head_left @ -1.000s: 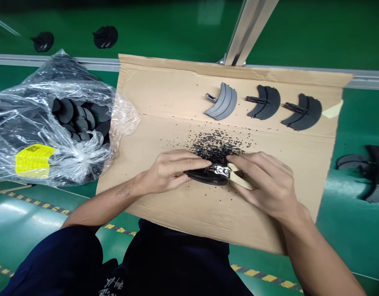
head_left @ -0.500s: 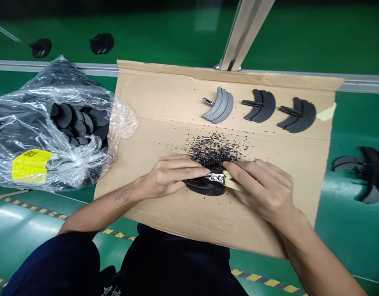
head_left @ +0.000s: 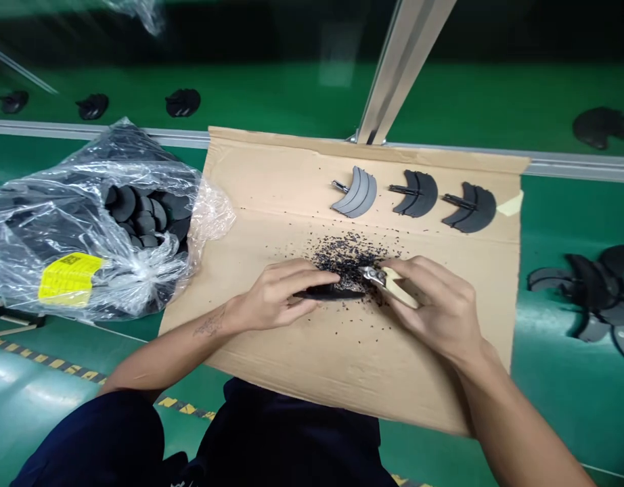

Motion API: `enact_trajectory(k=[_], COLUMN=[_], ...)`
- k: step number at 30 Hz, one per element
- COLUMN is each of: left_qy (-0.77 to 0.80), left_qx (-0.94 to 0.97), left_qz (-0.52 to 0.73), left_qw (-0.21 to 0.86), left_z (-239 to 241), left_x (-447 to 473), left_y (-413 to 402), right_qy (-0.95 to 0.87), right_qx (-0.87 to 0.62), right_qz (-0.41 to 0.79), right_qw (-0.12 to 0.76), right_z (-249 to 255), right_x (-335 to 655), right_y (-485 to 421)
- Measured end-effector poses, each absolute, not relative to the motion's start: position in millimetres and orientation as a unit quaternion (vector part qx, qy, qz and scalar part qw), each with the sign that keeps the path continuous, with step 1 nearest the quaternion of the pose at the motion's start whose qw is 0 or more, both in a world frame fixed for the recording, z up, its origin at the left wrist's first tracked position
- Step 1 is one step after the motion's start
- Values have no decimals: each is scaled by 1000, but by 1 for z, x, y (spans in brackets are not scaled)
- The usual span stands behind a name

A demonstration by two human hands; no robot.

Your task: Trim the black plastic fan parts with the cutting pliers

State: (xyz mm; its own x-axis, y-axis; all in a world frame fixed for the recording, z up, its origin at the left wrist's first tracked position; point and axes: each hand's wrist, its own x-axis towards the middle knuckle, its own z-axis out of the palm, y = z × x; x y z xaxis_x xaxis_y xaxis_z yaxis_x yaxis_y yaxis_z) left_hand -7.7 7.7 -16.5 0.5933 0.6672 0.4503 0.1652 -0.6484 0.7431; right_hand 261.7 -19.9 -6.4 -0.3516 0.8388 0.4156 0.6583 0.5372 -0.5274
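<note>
My left hand point(head_left: 284, 294) grips a black curved plastic part point(head_left: 335, 292) by its left end, close above the cardboard sheet point(head_left: 292, 362). Cream-handled nippers point(head_left: 375, 276) with short metal jaws are in my right hand point(head_left: 436, 301), its fingers wrapped around the handles. The jaws point left and sit just right of the part, apart from it. Around and behind both hands lies a scatter of small black plastic scraps point(head_left: 350, 250). Part of the curved piece is hidden by my left fingers.
Three curved parts, a grey one point(head_left: 356, 193) and black ones point(head_left: 416, 194) point(head_left: 472, 207), lie along the cardboard's far side. At left, a clear plastic bag point(head_left: 139, 169) holds several black discs. More black parts point(head_left: 601, 297) are heaped at right. A metal post point(head_left: 400, 74) rises behind.
The nippers have moved right, away from the black part, and their handles have spread. The part has tilted in my left hand. The camera view has shifted slightly.
</note>
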Motion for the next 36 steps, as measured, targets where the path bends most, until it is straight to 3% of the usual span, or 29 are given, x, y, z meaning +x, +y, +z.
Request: enact_trajectory(k=[5, 8, 10, 14, 19, 23, 28, 36], left_qy=[395, 445, 469, 477, 547, 614, 609, 470], left_qx=[667, 598, 623, 746, 798, 777, 783, 864], left_qz=[375, 391, 391, 375, 246, 128, 111, 181], left_qw=[508, 541, 489, 273, 63, 56, 59, -3], left_z=[-13, -7, 3, 18, 4, -13, -14, 18], left_x=[-3, -6, -14, -34, -32, -24, -36, -144], left_y=[6, 24, 48, 123, 224, 265, 271, 157], right_qy=[-821, -822, -823, -818, -787, -768, -720, -568], right_qx=[-528, -545, -548, -559, -585, -602, -656, -793], right_qz=[31, 7, -7, 8, 68, 63, 37, -18], right_qw=[213, 165, 149, 133, 184, 211, 226, 220], right_z=[-1, 2, 2, 0, 4, 10, 22, 45], right_x=[274, 282, 289, 302, 304, 310, 352, 438], right_y=[-12, -16, -23, -47, -70, -79, -45, 98])
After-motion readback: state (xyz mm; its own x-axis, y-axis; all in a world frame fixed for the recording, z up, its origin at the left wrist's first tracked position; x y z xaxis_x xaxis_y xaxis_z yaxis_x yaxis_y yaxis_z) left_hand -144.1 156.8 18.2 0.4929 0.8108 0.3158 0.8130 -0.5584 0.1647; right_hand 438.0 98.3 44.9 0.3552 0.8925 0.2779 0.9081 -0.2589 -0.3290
